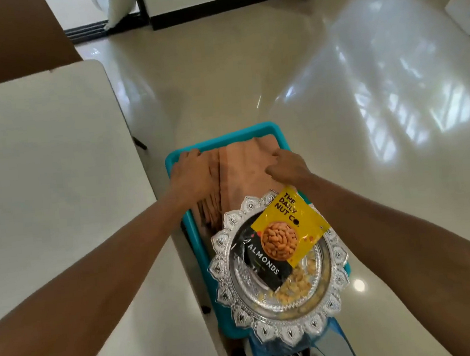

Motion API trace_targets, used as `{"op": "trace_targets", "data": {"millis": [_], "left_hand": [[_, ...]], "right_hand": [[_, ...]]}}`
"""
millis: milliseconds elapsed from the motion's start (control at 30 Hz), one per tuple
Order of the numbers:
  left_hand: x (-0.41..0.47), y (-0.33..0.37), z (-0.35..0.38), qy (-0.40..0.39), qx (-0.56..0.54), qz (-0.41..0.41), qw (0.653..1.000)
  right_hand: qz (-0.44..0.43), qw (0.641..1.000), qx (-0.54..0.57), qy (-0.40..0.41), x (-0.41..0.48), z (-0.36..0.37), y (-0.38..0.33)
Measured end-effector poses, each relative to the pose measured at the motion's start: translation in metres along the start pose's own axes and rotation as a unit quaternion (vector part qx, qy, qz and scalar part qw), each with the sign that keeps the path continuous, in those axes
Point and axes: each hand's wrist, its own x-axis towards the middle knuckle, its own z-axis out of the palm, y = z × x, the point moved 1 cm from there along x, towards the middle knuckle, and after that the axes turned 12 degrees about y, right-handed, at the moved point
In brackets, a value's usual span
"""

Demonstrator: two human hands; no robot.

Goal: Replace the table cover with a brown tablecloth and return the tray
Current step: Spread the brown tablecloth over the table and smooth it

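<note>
White table point(54, 166), far left. Left hand point(190, 173): laid flat on the folded brown tablecloth point(242, 174), which sits on a teal stool point(277, 133) beside the table. Right hand point(287, 167): fingers bent onto the cloth, grip unclear. Silver tray point(222, 242) with almond packet point(280, 239) overlaps the cloth's near end; best to draw the cloth out level, without tipping the tray.

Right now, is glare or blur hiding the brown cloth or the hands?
Head view: window glare washes the floor at right, not the brown tablecloth; the left hand and right hand on it read fairly sharp; the top-right corner is blurred; wide-angle distortion slightly bends the table edge.
</note>
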Motion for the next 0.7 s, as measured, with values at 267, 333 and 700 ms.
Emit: {"op": "trace_targets", "data": {"millis": [267,333,700], "left_hand": [[0.091,-0.014,0.028,-0.136,0.088,-0.008,0.987],[0.098,-0.017,0.043,-0.191,0.077,-0.040,0.978],[0.100,-0.019,0.048,-0.282,0.106,-0.057,0.952]], "right_hand": [[0.095,0.993,0.029,-0.066,0.034,0.039,0.018],[0.110,0.991,0.033,-0.066,0.045,0.046,0.019],[0.076,0.989,-0.099,-0.085,0.060,0.066,0.010]]}}
